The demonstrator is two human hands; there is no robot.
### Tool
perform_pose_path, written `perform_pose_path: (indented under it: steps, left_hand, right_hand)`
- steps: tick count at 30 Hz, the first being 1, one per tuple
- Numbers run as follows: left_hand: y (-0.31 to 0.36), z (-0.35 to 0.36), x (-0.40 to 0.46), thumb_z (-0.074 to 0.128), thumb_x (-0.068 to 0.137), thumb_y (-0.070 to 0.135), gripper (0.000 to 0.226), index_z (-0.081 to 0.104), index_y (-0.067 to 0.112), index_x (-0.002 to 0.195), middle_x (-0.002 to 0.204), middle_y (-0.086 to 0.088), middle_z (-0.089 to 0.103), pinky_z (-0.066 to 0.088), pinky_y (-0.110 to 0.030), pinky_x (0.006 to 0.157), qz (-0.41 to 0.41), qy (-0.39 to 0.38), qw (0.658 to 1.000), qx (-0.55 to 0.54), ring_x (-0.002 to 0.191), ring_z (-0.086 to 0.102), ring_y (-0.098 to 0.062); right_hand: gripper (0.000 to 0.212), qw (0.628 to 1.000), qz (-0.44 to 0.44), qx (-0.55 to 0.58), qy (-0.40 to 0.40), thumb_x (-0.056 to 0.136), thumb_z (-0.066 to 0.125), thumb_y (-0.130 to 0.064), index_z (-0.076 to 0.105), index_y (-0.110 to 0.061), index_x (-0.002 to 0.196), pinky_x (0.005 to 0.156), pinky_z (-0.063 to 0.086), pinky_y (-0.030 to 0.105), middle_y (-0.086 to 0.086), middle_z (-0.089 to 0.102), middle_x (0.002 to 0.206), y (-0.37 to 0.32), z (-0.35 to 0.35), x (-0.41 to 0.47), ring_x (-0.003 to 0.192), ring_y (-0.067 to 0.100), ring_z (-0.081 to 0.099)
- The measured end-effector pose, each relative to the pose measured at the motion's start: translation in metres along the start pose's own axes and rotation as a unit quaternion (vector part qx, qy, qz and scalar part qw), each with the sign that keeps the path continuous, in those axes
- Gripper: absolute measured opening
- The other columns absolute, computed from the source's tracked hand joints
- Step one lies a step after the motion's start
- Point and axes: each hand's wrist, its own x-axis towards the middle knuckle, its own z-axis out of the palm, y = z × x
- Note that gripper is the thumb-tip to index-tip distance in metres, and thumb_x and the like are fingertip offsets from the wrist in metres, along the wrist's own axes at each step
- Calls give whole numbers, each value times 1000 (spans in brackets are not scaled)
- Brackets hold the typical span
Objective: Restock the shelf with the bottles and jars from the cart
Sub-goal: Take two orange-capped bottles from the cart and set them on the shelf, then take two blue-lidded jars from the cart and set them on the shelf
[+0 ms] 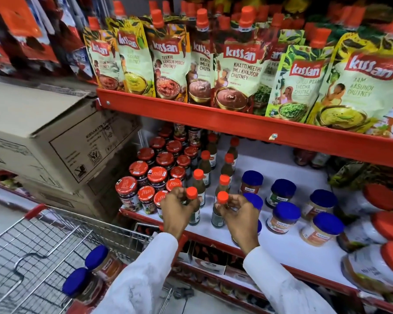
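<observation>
My left hand [176, 209] grips the neck of a small dark sauce bottle with an orange cap [192, 193], standing at the front of the white shelf [288, 245]. My right hand [240, 214] holds a second orange-capped bottle [222, 197] the same way, just to the right. Two rows of matching bottles [224, 180] run back behind them. Red-lidded jars [157, 175] crowd the shelf's left side and blue-lidded jars [286, 213] stand to the right. In the wire cart [32, 252] at lower left lie two blue-lidded jars [97, 257].
Stacked cardboard boxes [55, 137] sit to the left of the shelf, above the cart. Chutney pouches [238, 62] fill the red upper shelf [213, 116]. Large orange-lidded jars [388, 225] stand at the far right. More goods sit on a lower shelf [211, 261] beneath.
</observation>
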Motion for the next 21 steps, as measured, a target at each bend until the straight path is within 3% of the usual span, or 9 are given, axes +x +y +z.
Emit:
perform_pose_path:
  steps: [4,9,12,14,18,21]
  left_hand:
    - [-3,-18,-7,89,67,27,58,65,15,118,106,5,71,56,-31,92,-11,-14,999,-33,100,67,-15]
    - [-28,-73,-33,85,72,18,36,70,31,102,99,9,76,58,-31,84,-20,74,994,-84,94,71,-12]
    - [-54,-113,-56,82,75,10,30,72,20,101,95,-2,78,60,-35,82,-56,132,981,-132,90,73,-20]
    - [-73,-138,-75,80,75,5,25,72,14,97,92,-6,77,59,-24,76,-72,181,971,-137,85,72,-21]
    - [-119,-177,-119,80,72,-2,26,71,18,87,78,4,73,50,-8,61,-128,233,955,-133,70,64,-9]
    - [-160,-196,-141,86,67,2,32,71,11,93,82,3,75,55,-22,72,-216,260,931,-138,74,66,-12]
  right_hand:
    - [60,999,-31,-33,13,72,83,-25,59,-20,126,100,52,40,0,68,125,-16,-8,-14,116,18,62]
    - [51,989,-144,-30,-8,76,78,-28,60,-28,124,98,47,24,-10,65,125,-51,-3,-48,116,6,58]
    - [42,982,-160,21,-95,77,78,-27,65,-30,117,94,49,20,-15,69,114,-61,20,-64,108,-1,62]
    - [39,972,-152,45,-174,76,79,-22,67,-29,113,90,52,20,-16,71,108,-63,45,-72,102,-1,65]
    - [34,937,-145,15,-316,74,80,-22,70,-28,106,81,53,16,-13,74,101,-64,98,-83,92,0,70]
    - [34,898,-145,-47,-412,74,79,-14,69,-23,106,82,55,19,-3,75,104,-57,149,-90,93,6,70]
